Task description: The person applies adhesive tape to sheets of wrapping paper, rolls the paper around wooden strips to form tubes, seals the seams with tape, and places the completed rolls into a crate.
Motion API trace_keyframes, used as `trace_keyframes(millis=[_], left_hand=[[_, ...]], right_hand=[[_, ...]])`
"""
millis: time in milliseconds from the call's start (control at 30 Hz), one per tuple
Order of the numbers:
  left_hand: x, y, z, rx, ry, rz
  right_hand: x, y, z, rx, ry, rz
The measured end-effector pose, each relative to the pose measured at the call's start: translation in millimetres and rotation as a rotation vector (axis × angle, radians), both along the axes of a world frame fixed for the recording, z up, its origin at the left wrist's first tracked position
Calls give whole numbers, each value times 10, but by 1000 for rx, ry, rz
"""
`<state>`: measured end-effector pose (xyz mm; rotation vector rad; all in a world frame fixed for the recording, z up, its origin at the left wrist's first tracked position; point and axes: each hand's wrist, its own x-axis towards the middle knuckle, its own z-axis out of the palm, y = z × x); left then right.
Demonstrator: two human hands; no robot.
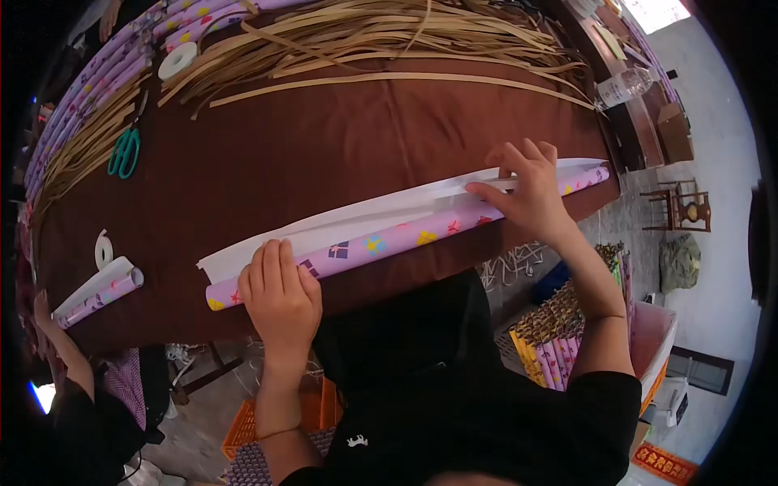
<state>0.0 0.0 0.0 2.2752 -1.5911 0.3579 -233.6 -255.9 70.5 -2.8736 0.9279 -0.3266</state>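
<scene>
A roll of lilac wrapping paper [356, 250] printed with colourful gift shapes lies across the table in front of me, its loose white edge [300, 228] standing up along the far side. My left hand [282, 296] is closed over the roll near its left end, fingers together and pressing on it. Above the right part of the roll is my right hand [528, 188], thumb and fingers apart in a curved shape. A pale, partly see-through strip [458, 200] runs along the white edge beneath its thumb; whether the thumb touches it I cannot tell.
Brown flat strips [381, 40] are heaped along the back of the brown-covered table [267, 162]. Teal-handled scissors [125, 152], a white tape roll [177, 61] and a plastic bottle [626, 87] lie around. At left, a co-worker's hand [44, 312] touches another paper roll [101, 298].
</scene>
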Motion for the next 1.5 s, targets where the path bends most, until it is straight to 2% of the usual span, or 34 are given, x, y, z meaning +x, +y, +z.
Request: trace_keyframes(millis=[67, 400, 833, 1000, 1033, 1100, 1200, 1267, 1367, 1500], left_hand=[[74, 47, -3, 12, 6, 15], [-44, -28, 11, 7, 19, 8], [-37, -35, 11, -15, -5, -4], [-130, -156, 181, 83, 89, 64], [-187, -237, 230, 65, -6, 97], [-307, -370, 245, 4, -65, 75], [-629, -687, 230, -49, 148, -108], [-871, -940, 169, -164, 215, -202], [-1161, -1204, 187, -177, 266, -349], [-1246, -1332, 135, -196, 247, -315]], right_hand=[[99, 94, -101, -97, -99, 7], [131, 90, -162, -293, -47, -6], [197, 178, -215, -324, 33, -77], [213, 199, -216, -338, 66, -83], [217, 199, -226, -333, 56, -73], [212, 192, -238, -374, 8, -57], [220, 194, -249, -396, -15, -54], [211, 202, -246, -390, -7, -50], [235, 209, -237, -369, 6, -49], [188, 175, -204, -394, 4, -36]])
